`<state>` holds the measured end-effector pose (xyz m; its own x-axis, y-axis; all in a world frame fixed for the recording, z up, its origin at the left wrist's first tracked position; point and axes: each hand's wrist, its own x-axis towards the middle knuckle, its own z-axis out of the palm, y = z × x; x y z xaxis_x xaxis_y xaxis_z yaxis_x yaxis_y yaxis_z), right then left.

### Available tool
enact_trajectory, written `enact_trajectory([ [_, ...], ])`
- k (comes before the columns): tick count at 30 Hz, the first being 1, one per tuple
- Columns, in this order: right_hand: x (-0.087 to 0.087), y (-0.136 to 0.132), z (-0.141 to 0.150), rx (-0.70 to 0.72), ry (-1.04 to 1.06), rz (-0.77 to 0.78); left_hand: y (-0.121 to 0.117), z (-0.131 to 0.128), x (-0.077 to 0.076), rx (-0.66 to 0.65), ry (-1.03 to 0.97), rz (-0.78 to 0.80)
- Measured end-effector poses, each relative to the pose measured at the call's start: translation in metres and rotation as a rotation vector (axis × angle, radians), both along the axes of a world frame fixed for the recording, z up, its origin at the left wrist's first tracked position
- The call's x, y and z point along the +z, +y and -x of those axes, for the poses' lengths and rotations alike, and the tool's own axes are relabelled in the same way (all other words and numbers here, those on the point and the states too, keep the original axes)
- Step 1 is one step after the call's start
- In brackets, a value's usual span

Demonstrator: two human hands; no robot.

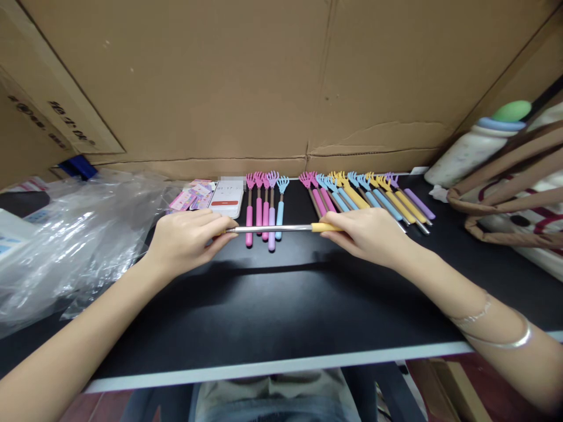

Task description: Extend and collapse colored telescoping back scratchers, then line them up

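Note:
Between my two hands a telescopic back scratcher (275, 229) is stretched level above the black table, its metal rod showing and a yellow grip at the right. My left hand (189, 237) pinches its left end, hiding the tip there. My right hand (363, 234) is closed round the yellow grip. Behind the rod lie several back scratchers (249, 217) in pink, lilac and light blue, claws toward the cardboard. A larger row of back scratchers (387, 202) in pink, blue, yellow and purple lies beyond my right hand.
Clear plastic bags (92, 246) pile up on the left. A phone (227, 198) showing a timer lies beside small printed cards (192, 195). Cardboard (220, 82) walls off the back. A white bottle (475, 146) and a brown-handled bag (519, 199) stand at the right. The table's pale edge (281, 366) runs in front.

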<state>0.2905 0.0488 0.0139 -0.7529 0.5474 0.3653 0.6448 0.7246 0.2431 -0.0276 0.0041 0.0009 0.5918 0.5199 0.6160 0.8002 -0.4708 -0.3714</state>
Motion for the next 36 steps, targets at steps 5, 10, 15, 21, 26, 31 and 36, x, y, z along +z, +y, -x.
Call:
enact_trajectory([
  [5, 0.0006, -0.0003, 0.0005, -0.001, -0.006, 0.019, 0.0001, 0.0008, -0.0007, 0.007, -0.003, 0.017],
  [10, 0.0011, -0.0008, 0.0001, 0.013, 0.003, 0.001, 0.0006, 0.0008, -0.0007, 0.006, -0.011, 0.022],
  [15, 0.001, -0.0009, -0.0001, 0.017, 0.005, -0.013, 0.0006, 0.001, -0.0006, 0.0, -0.01, 0.028],
  [21, 0.0008, -0.0009, -0.0005, 0.032, 0.018, -0.036, -0.0016, -0.0001, 0.0005, -0.009, -0.007, 0.018],
  [26, 0.0023, -0.0021, -0.0013, 0.026, 0.051, -0.061, -0.0036, -0.0031, 0.0019, -0.011, -0.023, -0.01],
  [31, 0.0017, -0.0033, 0.0, 0.024, 0.063, -0.073, -0.0031, -0.0036, 0.0019, -0.006, -0.02, -0.03],
  [36, 0.0013, -0.0055, 0.0022, 0.007, 0.084, -0.072, -0.0051, -0.0045, 0.0023, -0.002, -0.016, -0.047],
])
